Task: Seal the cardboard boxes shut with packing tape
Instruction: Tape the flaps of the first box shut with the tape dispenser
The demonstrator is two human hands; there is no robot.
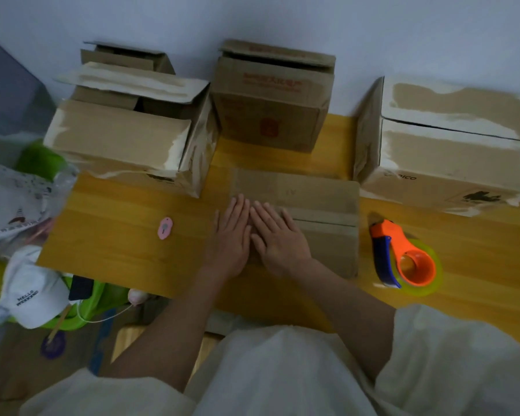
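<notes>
Hands flat, left hand [229,235] and right hand [278,238] fingers straight, pressing matte rectangular cardboard box [318,220], wooden table [117,235].

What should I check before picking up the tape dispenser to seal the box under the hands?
1. Flaps held shut: ok. The left hand and right hand press flat on the left part of the low box.
2. Seam closed: cannot tell near the hands; to their right the flaps meet with a thin dark line between.
3. Tape dispenser reachable: ok, on the table right of the box, untouched.
4. A hand free to take it: not ok, both are on the box.
5. Tape end ready at the blade: cannot tell.
6. Pink cutter out of the way: ok, it lies left of the box.
</notes>
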